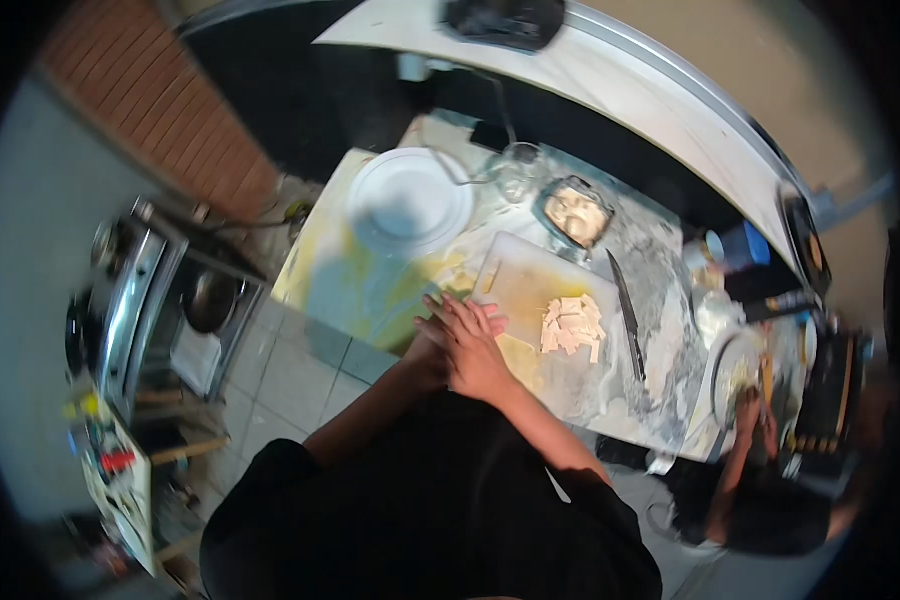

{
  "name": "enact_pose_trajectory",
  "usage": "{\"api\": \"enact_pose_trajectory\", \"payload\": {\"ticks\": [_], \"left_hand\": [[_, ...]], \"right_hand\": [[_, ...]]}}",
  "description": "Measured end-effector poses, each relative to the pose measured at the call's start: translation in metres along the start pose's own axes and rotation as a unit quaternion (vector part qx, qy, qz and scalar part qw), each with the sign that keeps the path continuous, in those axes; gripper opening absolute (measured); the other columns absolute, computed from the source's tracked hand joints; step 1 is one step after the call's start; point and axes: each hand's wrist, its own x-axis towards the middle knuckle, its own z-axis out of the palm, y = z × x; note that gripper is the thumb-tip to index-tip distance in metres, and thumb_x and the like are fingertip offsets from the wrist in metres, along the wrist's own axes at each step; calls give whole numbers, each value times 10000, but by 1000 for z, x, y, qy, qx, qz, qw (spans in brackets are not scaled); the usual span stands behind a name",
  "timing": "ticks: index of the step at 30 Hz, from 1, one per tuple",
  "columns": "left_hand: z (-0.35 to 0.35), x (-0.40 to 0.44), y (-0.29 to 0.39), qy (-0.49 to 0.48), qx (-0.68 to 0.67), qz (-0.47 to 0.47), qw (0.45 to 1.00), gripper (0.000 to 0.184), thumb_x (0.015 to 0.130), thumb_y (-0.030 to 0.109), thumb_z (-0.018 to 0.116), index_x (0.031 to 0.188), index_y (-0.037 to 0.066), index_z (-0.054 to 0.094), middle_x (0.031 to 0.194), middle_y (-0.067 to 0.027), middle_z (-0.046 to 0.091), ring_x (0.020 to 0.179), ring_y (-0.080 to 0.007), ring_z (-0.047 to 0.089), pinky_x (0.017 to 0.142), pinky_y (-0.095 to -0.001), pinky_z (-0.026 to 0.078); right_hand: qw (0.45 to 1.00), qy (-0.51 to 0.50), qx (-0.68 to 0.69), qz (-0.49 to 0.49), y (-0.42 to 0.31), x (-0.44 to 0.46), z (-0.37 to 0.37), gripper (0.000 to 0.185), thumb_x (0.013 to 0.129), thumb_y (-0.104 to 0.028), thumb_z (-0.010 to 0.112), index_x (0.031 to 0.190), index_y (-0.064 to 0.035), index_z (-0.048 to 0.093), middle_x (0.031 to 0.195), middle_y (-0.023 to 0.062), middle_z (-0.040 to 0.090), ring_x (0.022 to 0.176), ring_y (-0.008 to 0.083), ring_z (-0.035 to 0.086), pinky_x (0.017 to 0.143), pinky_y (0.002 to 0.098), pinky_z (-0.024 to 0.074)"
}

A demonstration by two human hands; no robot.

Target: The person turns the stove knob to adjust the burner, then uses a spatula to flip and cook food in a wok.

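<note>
My right hand [477, 352] lies across my left hand [428, 358], palms together, at the near edge of the marble counter. The fingers of both are stretched out, though my right hand partly hides the left, and no object shows between them. Just beyond them is a white cutting board [520, 265], stained yellow in places. Pale, pinkish cut pieces [573, 327] sit in a heap on its right side, and a small strip [492, 276] lies apart at its left. A long dark knife [627, 315] rests on the counter right of the board.
White plates [410, 203] stand at the back left. Behind the board are a container of pale food [577, 213] and a clear jar [518, 172]. At right, another person's hands [755, 410] work over a round dish [732, 368]. A metal stove [185, 300] stands left.
</note>
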Motion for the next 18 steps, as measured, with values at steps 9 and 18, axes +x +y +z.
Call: {"api": "enact_pose_trajectory", "payload": {"ticks": [9,18], "left_hand": [[69,-105,46,457,-75,16,886,572,995,522,431,1363,84,458,1356,-59,510,1269,-222,469,1062,-406,371],[98,-256,43,498,-167,86,847,539,996,509,444,1354,108,488,1308,-76,516,1224,-225,490,1043,-397,375]], "right_hand": [[998,8,63,6,20,-20,26,494,896,-104,571,1377,-49,471,1464,204,400,1360,386,364,1107,494,274],[966,-153,56,-201,-130,-19,147,451,925,-162,557,1364,-83,485,1415,191,440,1309,396,413,1079,510,318]]}}
